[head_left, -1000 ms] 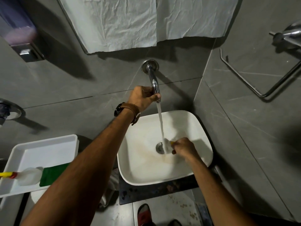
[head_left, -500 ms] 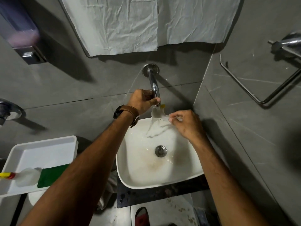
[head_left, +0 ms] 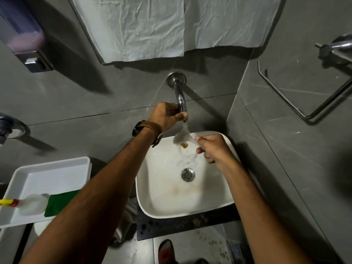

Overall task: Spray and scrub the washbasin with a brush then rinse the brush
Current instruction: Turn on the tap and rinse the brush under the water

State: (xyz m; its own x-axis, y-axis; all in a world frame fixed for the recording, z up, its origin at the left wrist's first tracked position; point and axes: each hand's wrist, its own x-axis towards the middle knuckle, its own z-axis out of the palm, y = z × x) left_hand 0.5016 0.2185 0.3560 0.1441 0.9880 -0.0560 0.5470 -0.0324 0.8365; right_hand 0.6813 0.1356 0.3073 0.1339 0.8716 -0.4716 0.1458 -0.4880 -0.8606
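A white rectangular washbasin [head_left: 158, 204] sits below a chrome wall tap [head_left: 180, 96]; its floor shows a brownish stain near the drain [head_left: 188, 174]. My left hand [head_left: 167, 116] is closed around the tap's end, and water runs from it. My right hand [head_left: 213, 149] holds a small brush [head_left: 182, 138] with white bristles and a yellow part, just under the stream at the basin's back edge. The brush handle is hidden in my fist.
A white tray [head_left: 47, 174] at the left holds a spray bottle [head_left: 32, 203] with a yellow and red nozzle and a green scouring pad [head_left: 59, 203]. A soap dispenser [head_left: 24, 35] hangs top left, a metal towel bar [head_left: 304, 96] on the right wall. A red sandal [head_left: 166, 251] is on the floor.
My right hand lifted the brush from the drain up to the tap's outlet and now holds it a little lower in the stream. My left hand stayed on the tap.
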